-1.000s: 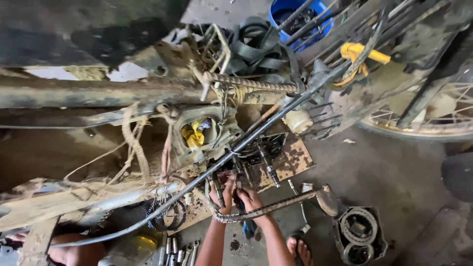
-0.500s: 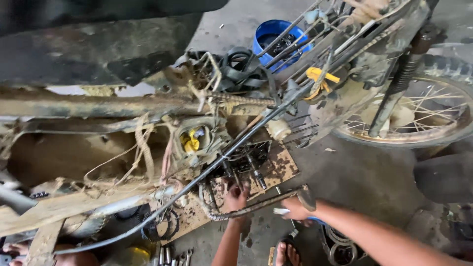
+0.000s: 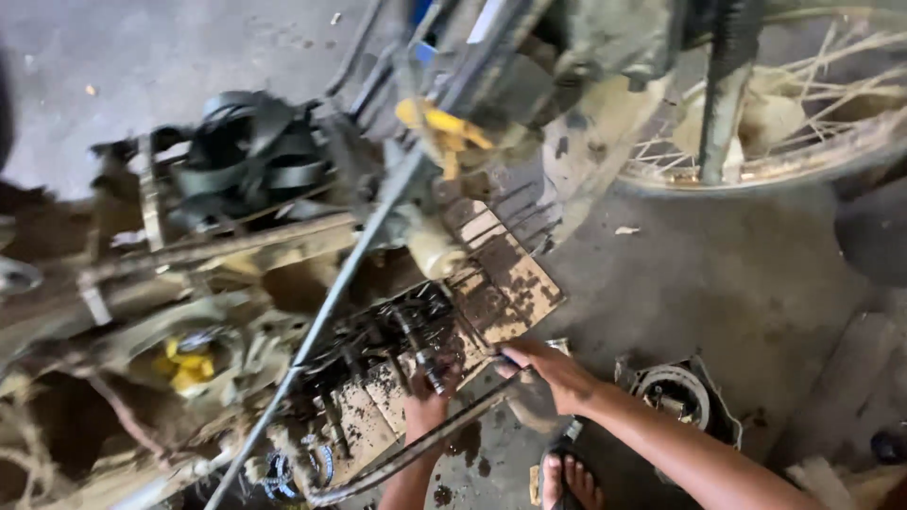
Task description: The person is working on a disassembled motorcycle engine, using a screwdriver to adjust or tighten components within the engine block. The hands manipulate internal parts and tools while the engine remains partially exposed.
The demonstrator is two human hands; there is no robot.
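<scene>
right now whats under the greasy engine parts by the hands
A stained, oil-spotted cardboard sheet lies under the engine parts, on the concrete floor. The left hand and right hand rest at its edge. The cardboard's middle is hidden under the parts.

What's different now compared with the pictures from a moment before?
A second ago both hands were close together at the greasy dark engine parts. The right hand has since swung out to the right and now rests by the bent rusty metal bar. The left hand stays at the engine parts, grip unclear. The view has tilted and closed in; the spoked wheel hasn't moved.
</scene>
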